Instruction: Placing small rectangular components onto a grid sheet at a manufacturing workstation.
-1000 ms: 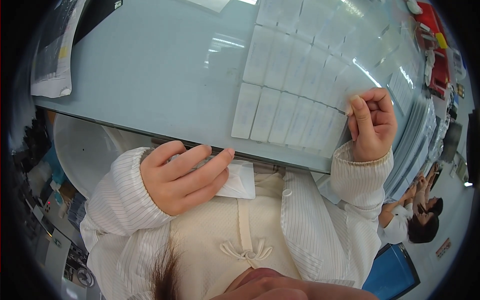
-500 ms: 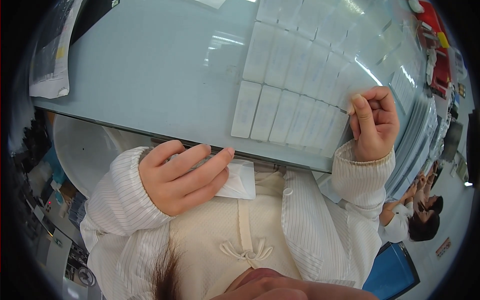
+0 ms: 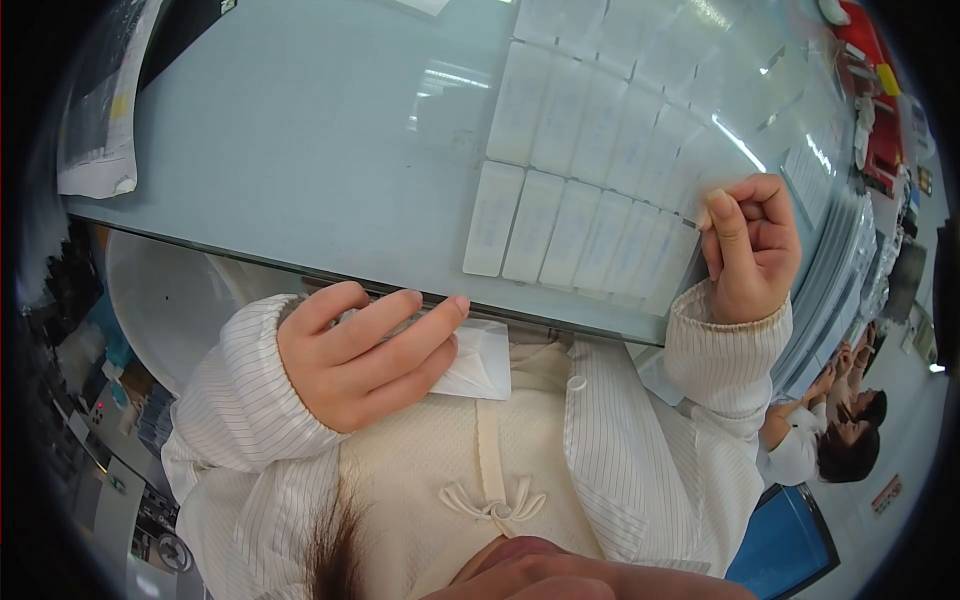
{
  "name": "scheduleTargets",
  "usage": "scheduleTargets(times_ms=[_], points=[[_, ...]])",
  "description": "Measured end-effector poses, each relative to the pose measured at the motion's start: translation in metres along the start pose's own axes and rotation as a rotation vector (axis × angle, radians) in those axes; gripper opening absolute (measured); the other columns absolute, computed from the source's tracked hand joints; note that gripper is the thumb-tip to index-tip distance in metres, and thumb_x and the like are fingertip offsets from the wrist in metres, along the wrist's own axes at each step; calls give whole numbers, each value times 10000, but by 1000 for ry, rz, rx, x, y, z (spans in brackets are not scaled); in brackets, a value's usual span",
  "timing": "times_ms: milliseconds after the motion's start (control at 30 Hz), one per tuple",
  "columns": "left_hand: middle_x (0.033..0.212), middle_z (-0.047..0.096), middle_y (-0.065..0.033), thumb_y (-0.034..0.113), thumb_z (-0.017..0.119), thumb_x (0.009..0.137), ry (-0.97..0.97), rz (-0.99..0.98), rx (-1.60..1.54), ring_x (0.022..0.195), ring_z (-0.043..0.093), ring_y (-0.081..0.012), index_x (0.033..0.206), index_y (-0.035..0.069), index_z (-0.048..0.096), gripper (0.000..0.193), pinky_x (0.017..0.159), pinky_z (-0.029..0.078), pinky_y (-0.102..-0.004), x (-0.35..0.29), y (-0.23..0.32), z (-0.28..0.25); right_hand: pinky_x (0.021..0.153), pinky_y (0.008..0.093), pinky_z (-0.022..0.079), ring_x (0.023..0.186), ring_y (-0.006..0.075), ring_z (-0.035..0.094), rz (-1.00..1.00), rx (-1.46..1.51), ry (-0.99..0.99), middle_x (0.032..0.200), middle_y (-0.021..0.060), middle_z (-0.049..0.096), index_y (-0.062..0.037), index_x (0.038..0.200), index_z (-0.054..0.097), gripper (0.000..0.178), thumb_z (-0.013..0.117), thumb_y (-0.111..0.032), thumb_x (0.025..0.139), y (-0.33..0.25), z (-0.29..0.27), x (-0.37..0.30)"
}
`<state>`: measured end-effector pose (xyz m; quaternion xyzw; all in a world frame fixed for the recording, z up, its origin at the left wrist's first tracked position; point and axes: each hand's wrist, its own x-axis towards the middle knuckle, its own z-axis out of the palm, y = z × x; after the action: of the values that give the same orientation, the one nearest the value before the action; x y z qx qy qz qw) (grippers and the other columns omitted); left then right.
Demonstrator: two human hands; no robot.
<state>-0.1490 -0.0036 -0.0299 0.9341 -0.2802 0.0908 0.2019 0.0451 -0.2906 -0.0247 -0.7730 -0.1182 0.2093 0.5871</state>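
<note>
Rows of whitish translucent rectangular pieces (image 3: 493, 218) lie side by side on the glass tabletop (image 3: 280, 160). At the right end of the nearest rows is my right hand (image 3: 750, 245), thumb and index finger pinched together. What the pinch holds, if anything, is too small to make out. My left hand (image 3: 365, 350) is at the table's near edge, back of the hand up, fingers bent around a white translucent packet (image 3: 480, 365) that sticks out to the right below the fingertips. The left thumb is hidden.
A white round bin (image 3: 165, 300) stands below the table's edge at left. A plastic-wrapped sheet (image 3: 105, 150) lies at the far left. Stacked grey trays (image 3: 830, 290) stand right of my right hand. Other people (image 3: 845, 430) sit farther right, near a blue panel (image 3: 785, 545).
Almost nothing differs. My right hand has shifted very slightly to the right, its pinch unchanged; my left hand stays on the white packet.
</note>
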Motion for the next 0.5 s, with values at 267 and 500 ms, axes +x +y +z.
scheduleTargets(times_ms=[267, 500], points=[[1234, 694, -68, 68, 699, 783, -11, 0, 0, 992, 612, -196, 947, 108, 680, 170, 740, 454, -290, -1, 0, 0, 471, 172, 301, 513, 21, 415, 33, 31, 17, 793, 43, 637, -20, 1036, 551, 108, 641, -28, 978, -4, 2, -1], [1244, 692, -78, 50, 688, 795, -26, -16, -9, 992, 615, -186, 961, 101, 675, 175, 743, 459, -281, -1, 0, -2, 474, 170, 302, 518, 20, 417, 36, 31, 14, 795, 42, 639, -20, 1037, 550, 110, 642, -25, 977, -4, 2, -1]])
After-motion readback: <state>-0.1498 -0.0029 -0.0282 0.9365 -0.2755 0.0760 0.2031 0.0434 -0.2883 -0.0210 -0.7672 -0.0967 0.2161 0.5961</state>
